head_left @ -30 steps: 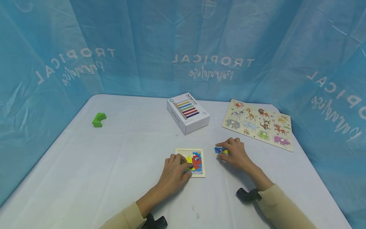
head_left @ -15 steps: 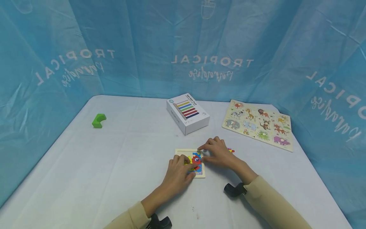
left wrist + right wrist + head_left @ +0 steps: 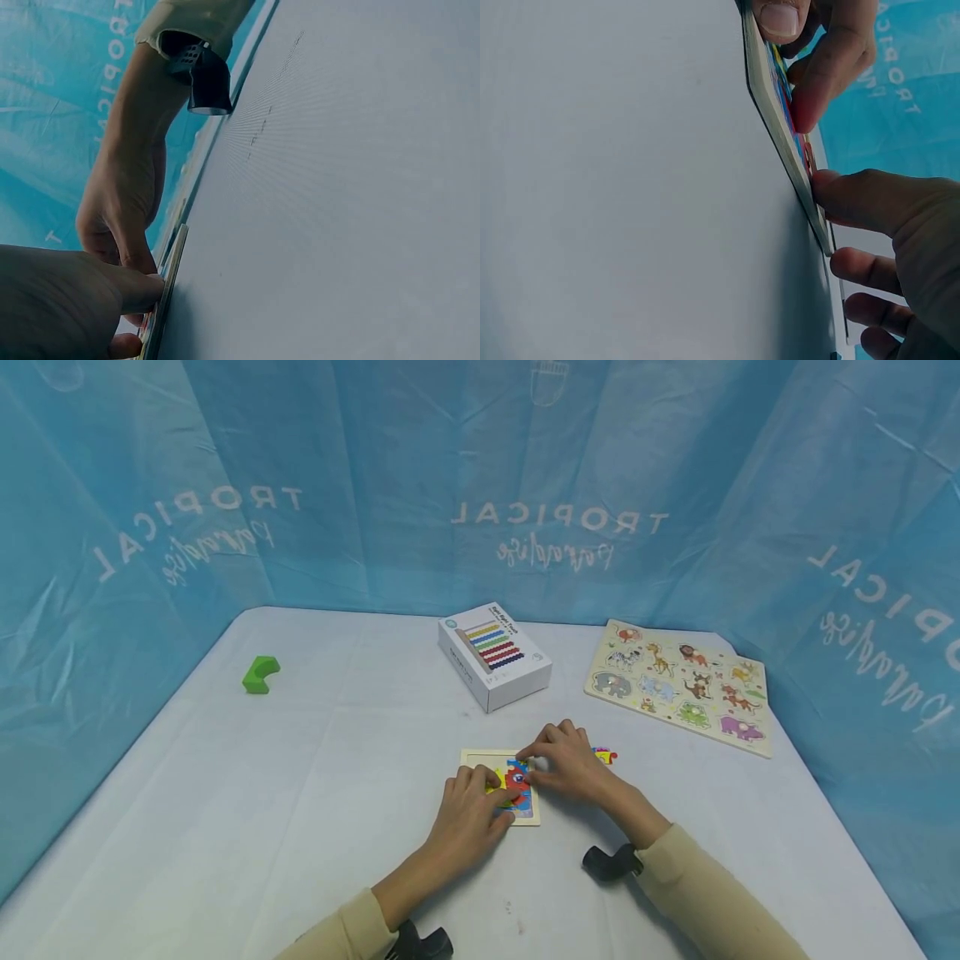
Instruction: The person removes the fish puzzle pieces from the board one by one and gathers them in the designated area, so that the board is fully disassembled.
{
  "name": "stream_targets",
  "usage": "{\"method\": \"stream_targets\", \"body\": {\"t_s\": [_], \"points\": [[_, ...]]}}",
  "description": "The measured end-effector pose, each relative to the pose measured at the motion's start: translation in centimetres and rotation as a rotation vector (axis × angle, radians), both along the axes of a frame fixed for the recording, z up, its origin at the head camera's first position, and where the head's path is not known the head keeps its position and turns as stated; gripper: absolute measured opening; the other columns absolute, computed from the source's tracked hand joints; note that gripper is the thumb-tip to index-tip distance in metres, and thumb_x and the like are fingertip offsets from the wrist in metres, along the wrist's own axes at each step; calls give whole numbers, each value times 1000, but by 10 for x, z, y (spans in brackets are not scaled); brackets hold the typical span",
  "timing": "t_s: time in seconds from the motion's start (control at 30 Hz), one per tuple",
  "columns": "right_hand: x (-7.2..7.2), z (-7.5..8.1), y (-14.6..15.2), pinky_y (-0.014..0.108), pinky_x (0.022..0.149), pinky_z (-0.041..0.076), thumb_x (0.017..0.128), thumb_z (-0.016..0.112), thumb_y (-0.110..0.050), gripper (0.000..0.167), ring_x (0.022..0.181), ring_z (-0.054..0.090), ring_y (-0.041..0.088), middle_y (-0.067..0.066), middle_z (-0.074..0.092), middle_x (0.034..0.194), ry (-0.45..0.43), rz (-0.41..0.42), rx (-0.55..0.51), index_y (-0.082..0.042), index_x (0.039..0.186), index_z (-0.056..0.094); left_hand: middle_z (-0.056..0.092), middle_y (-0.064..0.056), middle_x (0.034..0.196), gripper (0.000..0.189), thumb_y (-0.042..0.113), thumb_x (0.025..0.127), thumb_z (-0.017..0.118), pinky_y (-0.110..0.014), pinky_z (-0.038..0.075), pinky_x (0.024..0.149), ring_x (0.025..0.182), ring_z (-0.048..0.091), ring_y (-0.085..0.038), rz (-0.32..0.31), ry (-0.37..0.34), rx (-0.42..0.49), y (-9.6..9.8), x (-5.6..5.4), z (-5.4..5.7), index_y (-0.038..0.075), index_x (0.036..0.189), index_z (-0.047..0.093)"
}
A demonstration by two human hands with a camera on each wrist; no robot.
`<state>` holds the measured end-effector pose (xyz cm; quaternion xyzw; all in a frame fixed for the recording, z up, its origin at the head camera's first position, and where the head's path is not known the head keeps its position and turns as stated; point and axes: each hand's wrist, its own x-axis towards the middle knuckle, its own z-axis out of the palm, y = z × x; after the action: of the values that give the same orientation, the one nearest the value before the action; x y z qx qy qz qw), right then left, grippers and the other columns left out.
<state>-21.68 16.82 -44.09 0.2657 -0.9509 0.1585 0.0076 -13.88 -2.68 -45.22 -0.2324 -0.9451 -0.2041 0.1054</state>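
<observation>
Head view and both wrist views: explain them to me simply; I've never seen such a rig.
There is no robot here, just a person's bare left hand and right hand. The head picture comes from a camera worn on the head, looking forward and down. The other two come from cameras on the wrists.

On the white cloth-covered table lie a green curved block, a white cardboard box picturing coloured bead rows, a pale wooden board of animal pictures, and a small square wooden puzzle with a bright picture. A loose colourful piece shows beyond the right hand.

The left hand's fingers rest on the puzzle; the right hand's fingers touch its right edge. Whether they pinch a piece is hidden.
</observation>
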Motion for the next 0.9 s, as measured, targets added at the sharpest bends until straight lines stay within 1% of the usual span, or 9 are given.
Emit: {"method": "stream_targets", "body": {"t_s": [0.2, 0.4, 0.77, 0.9], "points": [[2, 0, 0, 34, 80, 32, 79, 73, -38, 28, 97, 41, 17, -2, 59, 102, 2, 1, -12, -28, 106, 71, 57, -4, 106, 23, 27, 83, 68, -36, 36, 80, 96, 44, -20, -1, -2, 1, -1, 0, 1, 23, 105, 73], [4, -1, 0, 34, 79, 31, 78, 74, -37, 29, 96, 41, 17, -2, 58, 101, -10, -17, -35, -27, 105, 72, 57, -4, 107, 23, 26, 84, 67, -36, 36, 80, 98, 45, -20, -4, -12, 5, -1, 1, 1, 23, 106, 73], [9, -2, -2, 33, 78, 29, 78, 75, -32, 26, 94, 40, 17, -1, 58, 100, -25, -54, -89, -24, 104, 72, 57, -4, 107, 23, 26, 84, 67, -37, 36, 81, 97, 44, -20, -4, 0, 1, -1, 0, 0, 22, 105, 73], [10, -3, -1, 33, 78, 29, 78, 74, -31, 25, 95, 40, 18, -1, 57, 100, -9, -58, -102, -24, 103, 72, 57, -4, 106, 23, 25, 84, 66, -37, 36, 81, 97, 45, -20, -4, 1, 1, 0, 0, 0, 22, 105, 73]]}}
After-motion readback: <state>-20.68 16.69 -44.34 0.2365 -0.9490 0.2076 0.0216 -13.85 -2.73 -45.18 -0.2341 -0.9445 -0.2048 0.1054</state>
